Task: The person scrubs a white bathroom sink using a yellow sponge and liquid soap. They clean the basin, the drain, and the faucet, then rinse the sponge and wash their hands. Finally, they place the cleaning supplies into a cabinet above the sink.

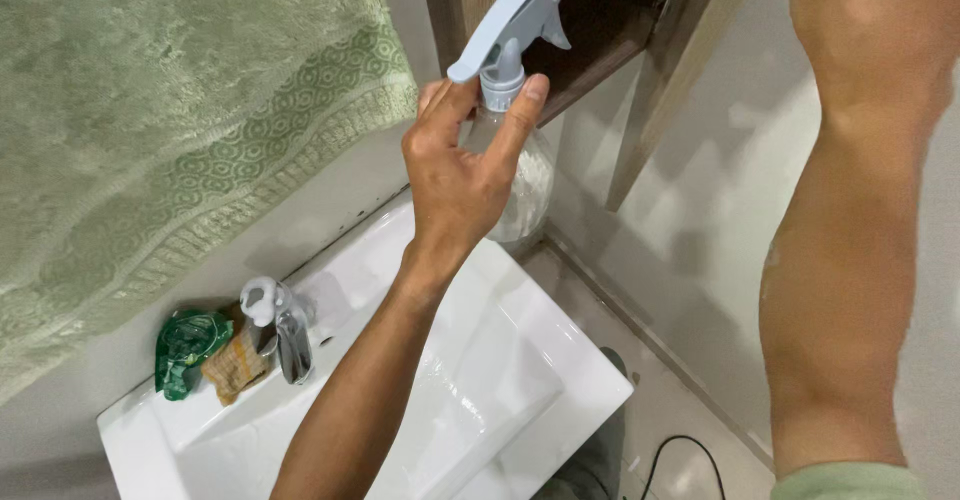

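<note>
The left hand (462, 175) is gripping a clear spray bottle (520, 175) by its neck, thumb and fingers closed just under the pale blue trigger head (515, 15), and is holding it raised above the far right corner of the white sink (520, 380), close to the underside of a wooden cabinet (600, 20). The bottle is off every surface, carried wholly by that hand, and its nozzle is pointing to the near left. The right arm (850, 260) is reaching up along the right side, but its hand is running out of the top of the view, so I cannot tell whether it is open or holding anything. Judging from this, the bottle is already lifted and in hand, while nothing shows it being sprayed or set down yet. On the far left of the sink a chrome tap (285, 330) is standing beside a green pouch (188, 348) and a tan scrubber (235, 365), and a green towel (170, 130) is hanging above.
</note>
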